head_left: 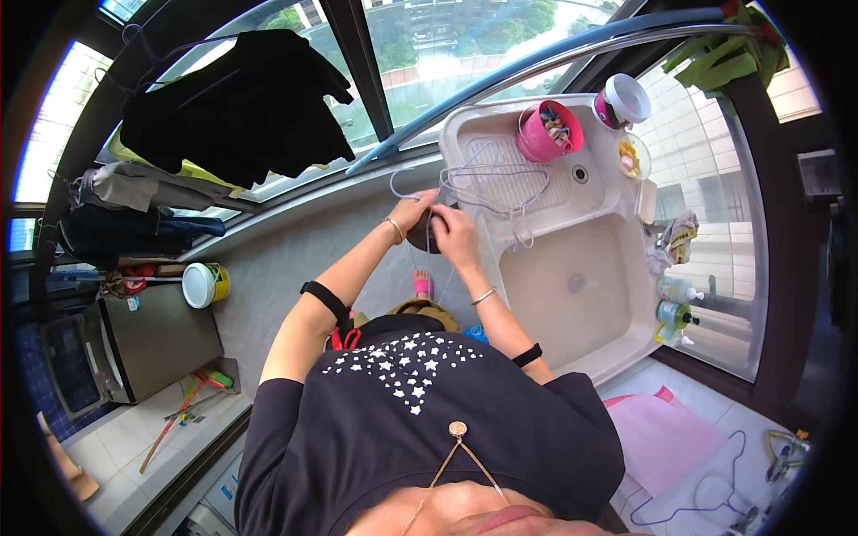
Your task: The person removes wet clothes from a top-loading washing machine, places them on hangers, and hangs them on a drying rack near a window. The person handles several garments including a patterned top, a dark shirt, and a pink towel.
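the person wears a black short-sleeved top (500, 402), its chest printed with white stars (416, 369) of mixed sizes in a cluster at the frame's middle. a fine gold-coloured chain (483, 469) carries a round gold pendant (458, 429) at lower centre. each arm has a black band (332, 305) near the elbow and each wrist a slim silvery bracelet (483, 295). a pink slipper (423, 288) shows mid-frame.

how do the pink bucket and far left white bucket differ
The pink bucket is bright pink; the white bucket is white and yellow. The pink bucket is open, showing small things inside; the white bucket looks lidded. The pink bucket is in the sink; the white bucket is outside it. Both are round.
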`<state>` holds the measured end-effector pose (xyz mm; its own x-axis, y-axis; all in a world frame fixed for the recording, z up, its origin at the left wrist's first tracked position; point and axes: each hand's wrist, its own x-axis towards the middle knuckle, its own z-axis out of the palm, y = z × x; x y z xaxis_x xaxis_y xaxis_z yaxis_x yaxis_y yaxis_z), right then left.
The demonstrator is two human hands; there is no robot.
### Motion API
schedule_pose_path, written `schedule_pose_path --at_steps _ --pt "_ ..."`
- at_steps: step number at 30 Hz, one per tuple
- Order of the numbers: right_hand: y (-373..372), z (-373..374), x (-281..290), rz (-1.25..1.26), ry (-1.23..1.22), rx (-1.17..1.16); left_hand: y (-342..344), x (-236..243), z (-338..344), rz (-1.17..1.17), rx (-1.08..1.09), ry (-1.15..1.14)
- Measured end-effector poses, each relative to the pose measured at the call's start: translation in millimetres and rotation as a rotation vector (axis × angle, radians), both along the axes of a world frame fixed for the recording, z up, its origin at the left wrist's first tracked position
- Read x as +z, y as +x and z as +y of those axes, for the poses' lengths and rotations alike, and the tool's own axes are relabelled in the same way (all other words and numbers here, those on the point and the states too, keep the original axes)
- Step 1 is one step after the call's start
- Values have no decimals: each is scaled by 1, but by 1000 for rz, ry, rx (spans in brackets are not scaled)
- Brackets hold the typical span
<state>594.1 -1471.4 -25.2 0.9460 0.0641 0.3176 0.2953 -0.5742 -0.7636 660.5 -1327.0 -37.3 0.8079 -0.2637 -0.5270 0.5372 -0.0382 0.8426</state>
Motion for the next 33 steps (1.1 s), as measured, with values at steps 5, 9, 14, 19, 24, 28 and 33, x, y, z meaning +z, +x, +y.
schedule_pose_path --at_steps 5,9,14,19,24,28,33 --pt "38 -57 -13 -169 -241 -411 30 36 5 29 -199 80" --pt "51 -86 -34 -10 -336 -211 40 56 8 -85 -381 216" --pt "50 -108 -37 84 -128 -100 56 63 15 -75 -504 300" --pt "49 -110 -28 18 -21 -190 65 83 23 -38 -748 407" --pt "53 -115 -35 40 -52 -190 68 108 57 146 -838 326" --pt "52 -114 -44 13 -240 3 52 116 109 203 -616 180" --pt "42 -64 -21 -60 -253 34 6 122 160 244 -101 137"
